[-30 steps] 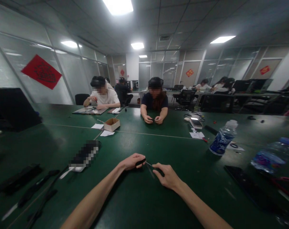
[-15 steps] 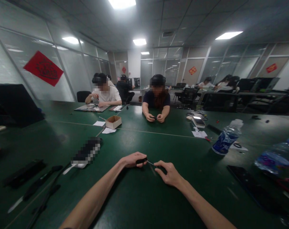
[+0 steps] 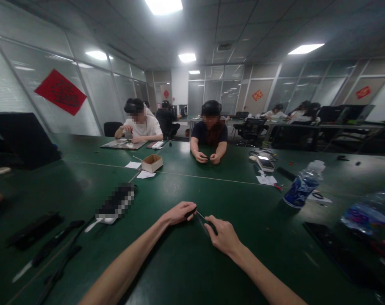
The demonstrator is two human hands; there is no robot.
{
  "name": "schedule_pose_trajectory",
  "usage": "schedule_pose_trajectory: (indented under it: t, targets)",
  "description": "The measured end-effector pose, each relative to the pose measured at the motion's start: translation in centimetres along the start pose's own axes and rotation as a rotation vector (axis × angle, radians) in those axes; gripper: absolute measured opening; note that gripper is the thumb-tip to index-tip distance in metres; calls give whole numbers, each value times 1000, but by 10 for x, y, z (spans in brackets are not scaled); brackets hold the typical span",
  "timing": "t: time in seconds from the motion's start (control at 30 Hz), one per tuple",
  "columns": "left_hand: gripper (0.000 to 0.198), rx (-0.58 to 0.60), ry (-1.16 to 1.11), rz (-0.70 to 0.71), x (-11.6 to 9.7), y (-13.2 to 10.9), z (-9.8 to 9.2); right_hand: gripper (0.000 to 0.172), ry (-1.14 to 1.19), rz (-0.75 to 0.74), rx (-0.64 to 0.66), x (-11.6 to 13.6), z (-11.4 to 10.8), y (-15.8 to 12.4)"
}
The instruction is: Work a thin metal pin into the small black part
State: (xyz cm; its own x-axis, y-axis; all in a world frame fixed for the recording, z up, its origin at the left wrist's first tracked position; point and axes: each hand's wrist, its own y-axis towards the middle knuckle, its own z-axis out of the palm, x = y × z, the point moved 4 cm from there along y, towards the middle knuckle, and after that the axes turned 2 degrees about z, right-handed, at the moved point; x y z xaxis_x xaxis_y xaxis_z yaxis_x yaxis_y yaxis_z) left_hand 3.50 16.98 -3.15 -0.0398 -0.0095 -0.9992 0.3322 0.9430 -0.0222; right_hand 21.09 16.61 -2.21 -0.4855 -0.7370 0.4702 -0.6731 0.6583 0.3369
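Note:
Near the middle of the green table [image 3: 179, 262], my left hand [image 3: 180, 213] is closed round a small black object [image 3: 191, 212]. Its shape is mostly hidden by the fingers. My right hand [image 3: 223, 234] pinches a thin tool with a dark handle and a slim metallic shaft [image 3: 201, 215]. The shaft points up and left, and its tip meets or nearly meets the black object; contact cannot be made out. Both hands are a short way apart, above the table surface.
Left lie a phone-like device [image 3: 116, 202], a black case [image 3: 35, 228] and cables. Right stand two bottles [image 3: 303, 185], [image 3: 368, 212] beside a dark phone [image 3: 328, 243]. An open box [image 3: 152, 163] sits further back. Two people work across the table.
My right hand has shifted slightly, showing more of the tool's dark handle within its fingers. My left hand has turned a little, covering more of the black object.

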Motion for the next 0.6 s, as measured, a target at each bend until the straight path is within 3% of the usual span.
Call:
schedule_pose_trajectory:
  t: [0.13,0.3,0.6]
  targets:
    - [42,106,-23,-24,-1,-1,1,22,146,-38,116,-2,-12,1]
    - [41,245,-102,-151,1,-3,-3,22,230,-81,197,-6,-19,2]
    - [43,378,-120,-277,6,-7,3,22,225,-225,149,8,-7,0]
